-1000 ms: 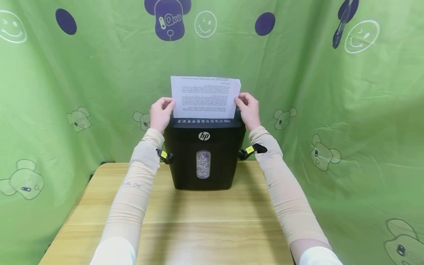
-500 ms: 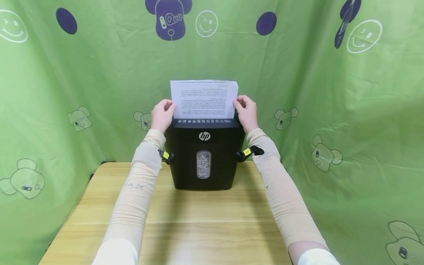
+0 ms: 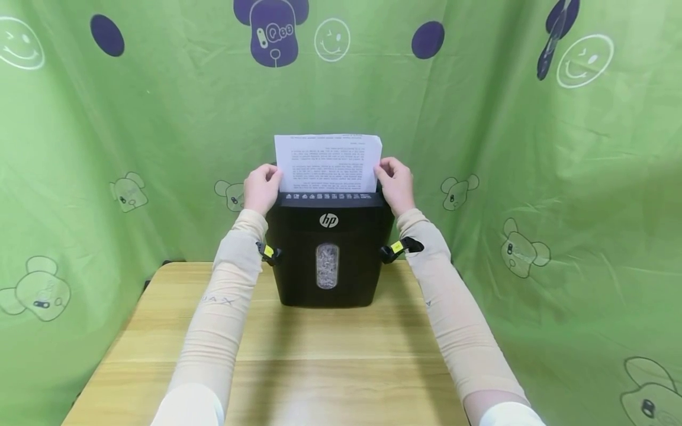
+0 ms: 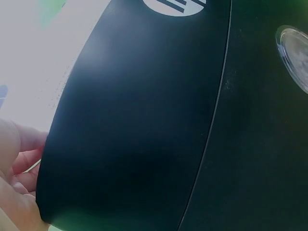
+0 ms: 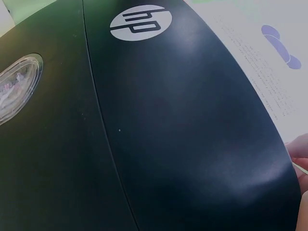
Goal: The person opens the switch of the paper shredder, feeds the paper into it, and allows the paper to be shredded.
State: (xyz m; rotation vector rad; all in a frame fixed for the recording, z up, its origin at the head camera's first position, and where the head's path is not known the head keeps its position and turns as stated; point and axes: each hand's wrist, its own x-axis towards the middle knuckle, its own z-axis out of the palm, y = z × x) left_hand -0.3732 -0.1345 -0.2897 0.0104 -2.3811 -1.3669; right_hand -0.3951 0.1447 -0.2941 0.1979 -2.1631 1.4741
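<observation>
A printed sheet of paper [image 3: 328, 163] stands upright out of the top of a black HP paper shredder [image 3: 298, 248], its lower part hidden inside. My left hand [image 3: 262, 188] pinches the sheet's left edge between thumb and fingers, just above the shredder's top. At the opposite edge my right hand [image 3: 396, 184] pinches the paper the same way. In the left wrist view the shredder's front [image 4: 134, 115] fills most of the picture, with the left fingers [image 4: 29, 161] at its edge. Only part of the right fingers [image 5: 301, 149] shows in the right wrist view.
The shredder stands at the back of a wooden table [image 3: 330, 361]. Paper shreds show through its oval window [image 3: 327, 266]. A green printed curtain [image 3: 186, 118] hangs behind and on both sides. Wrist cameras on black mounts [image 3: 394, 251] sit close to the shredder's sides.
The sheet has sunk lower into the shredder, with less of it showing above the top. Both hands have moved down slightly with it, still pinching its edges.
</observation>
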